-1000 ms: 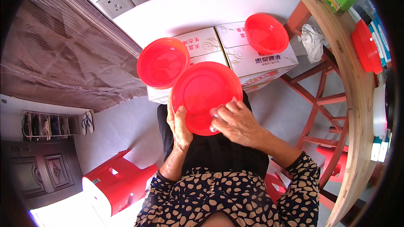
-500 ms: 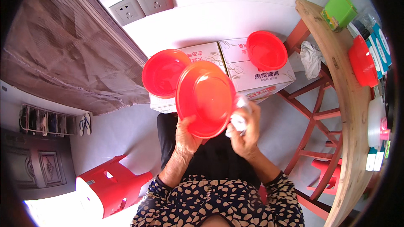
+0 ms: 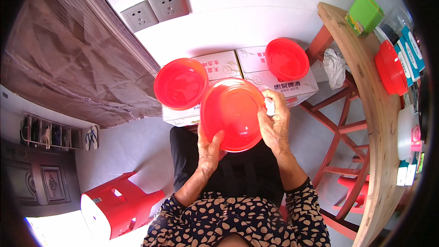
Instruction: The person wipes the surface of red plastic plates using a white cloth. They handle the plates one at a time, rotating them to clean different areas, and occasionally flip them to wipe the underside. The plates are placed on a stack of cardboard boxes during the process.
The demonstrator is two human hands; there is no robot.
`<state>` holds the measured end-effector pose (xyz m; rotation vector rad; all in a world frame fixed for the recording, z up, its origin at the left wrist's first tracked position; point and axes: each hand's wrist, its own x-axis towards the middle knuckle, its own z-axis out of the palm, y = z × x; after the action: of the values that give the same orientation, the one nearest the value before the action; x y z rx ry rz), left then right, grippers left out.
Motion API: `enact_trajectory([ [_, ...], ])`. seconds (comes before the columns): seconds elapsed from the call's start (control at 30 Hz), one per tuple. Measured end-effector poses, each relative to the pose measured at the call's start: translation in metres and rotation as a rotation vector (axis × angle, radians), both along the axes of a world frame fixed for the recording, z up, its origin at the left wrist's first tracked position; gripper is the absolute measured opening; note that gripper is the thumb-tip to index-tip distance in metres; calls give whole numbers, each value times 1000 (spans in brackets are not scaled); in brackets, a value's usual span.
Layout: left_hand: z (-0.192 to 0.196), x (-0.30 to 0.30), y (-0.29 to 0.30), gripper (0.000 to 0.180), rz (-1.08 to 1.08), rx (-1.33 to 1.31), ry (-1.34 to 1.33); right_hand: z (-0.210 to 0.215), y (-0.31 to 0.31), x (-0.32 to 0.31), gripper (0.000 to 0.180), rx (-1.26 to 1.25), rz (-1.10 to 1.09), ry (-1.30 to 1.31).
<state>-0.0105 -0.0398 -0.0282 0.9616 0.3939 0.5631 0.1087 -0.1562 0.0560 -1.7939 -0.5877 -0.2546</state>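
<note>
Held bowl (image 3: 234, 116) partly hides white cartons (image 3: 254, 58) (red stool (image 3: 120, 205), left)

We held a round, glossy red basin (image 3: 235, 112), slightly tilted, its hollow facing us; a crumpled white wad (image 3: 270, 107), partly hidden, sat at the basin's right rim.

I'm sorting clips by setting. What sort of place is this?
Probably a room in a home: a wire rack with flip-flops beside it, a red plastic stool and a wooden table.
</note>
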Motion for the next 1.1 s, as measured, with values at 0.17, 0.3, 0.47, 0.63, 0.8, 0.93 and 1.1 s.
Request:
enact_trajectory([
  [0.17,57,-10,0,82,58,1334,178,6,-9,8,32,-106,-183,-162],
  [0.3,56,9,-26,57,-165,1501,120,17,4,-8,37,-227,-117,-184],
  [0.47,40,12,-18,25,-299,723,-15,26,8,-20,31,155,172,-33],
  [0.63,33,-4,1,23,-350,200,-170,16,10,-41,35,-162,168,-660],
  [0.8,43,-14,8,20,-418,118,-94,26,22,-32,28,-207,201,-527],
  [0.93,42,-20,10,21,-479,222,-17,29,33,-1,25,-163,276,-401],
  [1.1,42,-25,9,22,-485,191,-26,23,31,23,19,-70,323,275],
])
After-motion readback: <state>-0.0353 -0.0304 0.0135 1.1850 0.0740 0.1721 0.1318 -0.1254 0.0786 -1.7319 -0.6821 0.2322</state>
